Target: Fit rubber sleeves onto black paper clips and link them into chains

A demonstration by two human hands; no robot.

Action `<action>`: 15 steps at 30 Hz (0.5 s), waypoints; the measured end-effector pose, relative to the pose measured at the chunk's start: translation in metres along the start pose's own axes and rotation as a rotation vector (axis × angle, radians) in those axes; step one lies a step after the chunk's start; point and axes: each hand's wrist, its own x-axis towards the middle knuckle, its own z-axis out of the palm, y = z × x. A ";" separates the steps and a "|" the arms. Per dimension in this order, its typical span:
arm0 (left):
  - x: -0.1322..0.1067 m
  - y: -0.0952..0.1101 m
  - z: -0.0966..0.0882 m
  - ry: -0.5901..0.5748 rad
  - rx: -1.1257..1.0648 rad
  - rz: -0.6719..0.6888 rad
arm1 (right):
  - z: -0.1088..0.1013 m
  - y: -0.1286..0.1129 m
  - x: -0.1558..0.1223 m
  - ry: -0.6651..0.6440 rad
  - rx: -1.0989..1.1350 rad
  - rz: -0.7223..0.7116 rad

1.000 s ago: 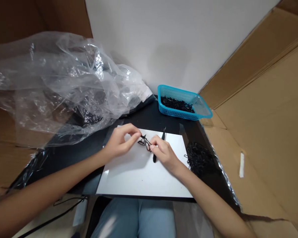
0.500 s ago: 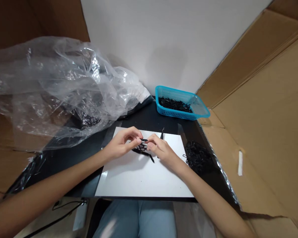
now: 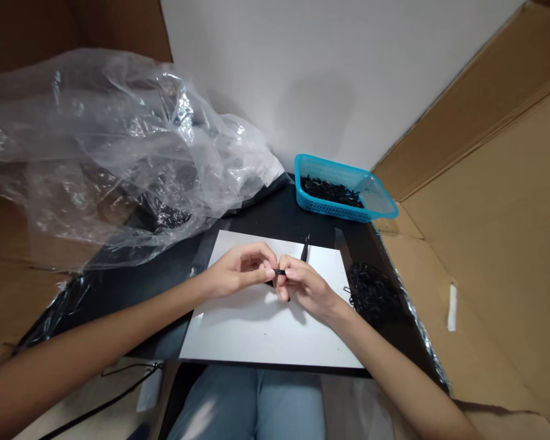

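Over the white board [image 3: 238, 336], my two hands meet with a small black plastic piece [image 3: 280, 272] between their fingertips. My left hand [image 3: 245, 269] pinches its left end between thumb and finger. From the other side, my right hand [image 3: 306, 284] grips the right end, its remaining fingers curled below. More dark bits show partly behind the fingers; their shape is hidden. Just beyond my right hand lies a slim black tool [image 3: 305, 250] with a thin pointed tip, its kind unclear.
A blue basket [image 3: 343, 212] with many black pieces stands at the back right. Right of the board lies a heap of black loop-like parts [image 3: 373, 292]. A large clear plastic bag [image 3: 119, 146] covers the back left. Cardboard walls [image 3: 495, 201] border the table [image 3: 160, 305].
My hands have come closer together, and my right hand's fingers have curled below the piece. The black loose parts seen under the hands before are now mostly covered. The view has shifted slightly.
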 end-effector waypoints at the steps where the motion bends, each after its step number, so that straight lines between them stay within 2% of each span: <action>1: 0.000 0.000 0.000 -0.001 0.001 -0.004 | 0.000 0.001 0.000 0.008 -0.039 -0.014; 4: 0.000 0.001 -0.002 0.062 0.040 -0.030 | -0.002 0.003 -0.003 0.102 -0.150 -0.091; 6: 0.001 0.000 -0.005 0.163 0.101 -0.024 | -0.007 0.001 -0.007 0.277 -0.230 -0.196; 9: 0.003 -0.002 -0.010 0.261 0.237 0.011 | -0.023 -0.020 -0.013 0.722 -0.440 -0.478; 11: 0.004 -0.004 -0.013 0.259 0.308 0.026 | -0.044 -0.045 -0.015 1.033 -0.683 -0.703; 12: 0.005 -0.005 -0.015 0.253 0.334 0.032 | -0.057 -0.059 -0.014 1.126 -0.811 -0.766; 13: 0.005 -0.006 -0.017 0.247 0.354 0.038 | -0.070 -0.072 -0.013 1.176 -0.947 -0.739; 15: 0.007 -0.007 -0.020 0.232 0.392 0.049 | -0.095 -0.092 -0.009 1.106 -1.227 -0.463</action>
